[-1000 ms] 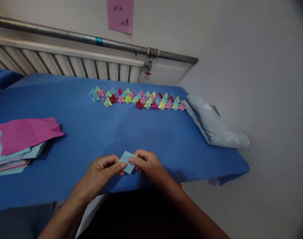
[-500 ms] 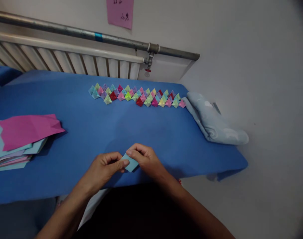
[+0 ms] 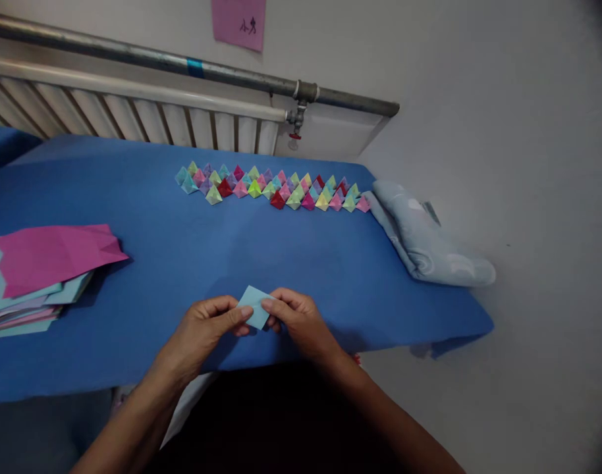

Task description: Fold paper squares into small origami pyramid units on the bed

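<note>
A small light-blue folded paper (image 3: 253, 300) is held up above the front of the blue-covered surface, turned so that one corner points away from me. My left hand (image 3: 213, 322) pinches its left corner, thumb on top and fingers beneath. On the opposite corner, my right hand (image 3: 296, 319) grips it the same way, thumb over the upper face. The paper's underside is hidden. Farther back, several rows of small folded paper pieces (image 3: 254, 189) in many colours stand side by side.
A stack of coloured paper sheets (image 3: 29, 303), topped by a crumpled magenta sheet (image 3: 58, 257), lies at the left. A folded grey-blue cloth (image 3: 424, 240) rests at the right against the wall. Behind the blue cover (image 3: 182, 257) are a radiator (image 3: 133, 115) and a metal pipe (image 3: 133, 56).
The light-blue paper has risen slightly and shows more of its flat face. My right hand has shifted from its upper edge to its right corner; my left hand keeps its pinch.
</note>
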A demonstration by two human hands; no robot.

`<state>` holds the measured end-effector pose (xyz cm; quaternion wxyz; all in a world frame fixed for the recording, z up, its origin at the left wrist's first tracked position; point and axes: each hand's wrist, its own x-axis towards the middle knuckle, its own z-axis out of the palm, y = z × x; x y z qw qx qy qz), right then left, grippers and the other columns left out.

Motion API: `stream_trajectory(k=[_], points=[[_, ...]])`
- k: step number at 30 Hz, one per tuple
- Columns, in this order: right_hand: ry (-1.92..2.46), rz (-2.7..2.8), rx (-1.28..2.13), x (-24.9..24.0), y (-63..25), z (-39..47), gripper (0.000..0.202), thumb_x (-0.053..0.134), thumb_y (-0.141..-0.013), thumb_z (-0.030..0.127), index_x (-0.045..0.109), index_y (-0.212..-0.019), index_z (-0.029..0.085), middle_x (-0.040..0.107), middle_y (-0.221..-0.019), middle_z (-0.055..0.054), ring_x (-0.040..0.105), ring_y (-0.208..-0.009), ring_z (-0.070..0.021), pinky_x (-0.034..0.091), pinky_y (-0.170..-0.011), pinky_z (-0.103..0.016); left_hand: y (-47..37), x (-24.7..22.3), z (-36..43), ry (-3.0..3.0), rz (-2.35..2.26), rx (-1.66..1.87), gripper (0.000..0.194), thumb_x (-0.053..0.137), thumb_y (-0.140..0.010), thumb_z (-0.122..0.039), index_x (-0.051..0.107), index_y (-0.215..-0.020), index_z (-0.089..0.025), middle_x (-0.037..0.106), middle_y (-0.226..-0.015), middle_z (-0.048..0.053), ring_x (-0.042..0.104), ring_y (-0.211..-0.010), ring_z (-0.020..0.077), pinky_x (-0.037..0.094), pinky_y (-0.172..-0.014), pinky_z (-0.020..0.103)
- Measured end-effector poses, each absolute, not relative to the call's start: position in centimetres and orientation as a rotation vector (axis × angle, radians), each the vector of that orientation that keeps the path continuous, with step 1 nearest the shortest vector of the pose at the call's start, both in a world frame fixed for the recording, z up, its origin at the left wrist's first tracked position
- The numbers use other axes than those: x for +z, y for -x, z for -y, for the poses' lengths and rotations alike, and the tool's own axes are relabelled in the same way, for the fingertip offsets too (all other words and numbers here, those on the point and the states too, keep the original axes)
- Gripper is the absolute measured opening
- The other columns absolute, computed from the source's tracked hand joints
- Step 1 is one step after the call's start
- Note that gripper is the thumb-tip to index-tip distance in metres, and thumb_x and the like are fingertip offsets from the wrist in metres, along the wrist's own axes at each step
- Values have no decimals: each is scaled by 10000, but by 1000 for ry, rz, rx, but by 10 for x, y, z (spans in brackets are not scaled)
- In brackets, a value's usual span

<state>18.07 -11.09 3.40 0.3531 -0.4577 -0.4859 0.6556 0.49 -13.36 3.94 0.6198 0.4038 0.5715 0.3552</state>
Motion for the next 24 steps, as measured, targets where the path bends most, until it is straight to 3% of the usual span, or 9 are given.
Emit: stream_trajectory(k=[20, 24], points=[[1163, 1041, 1778, 18, -173, 97, 269, 712, -668, 384, 543, -609, 182, 456, -458, 81, 360, -421, -53, 241, -440, -214, -2, 45, 134, -857, -1262, 814, 307, 778, -621, -472, 686, -613, -178, 669, -612, 28, 594, -597, 141, 477, -663, 285], [1209, 1114, 1669, 17, -175, 96, 265, 668, -730, 424, 569, -668, 187, 471, -507, 68, 379, -446, -67, 292, -455, -220, -4, 36, 131, -798, -1275, 881, 306, 798, -606, -448, 696, -635, -162, 682, -614, 32, 601, -576, 129, 485, -631, 269]])
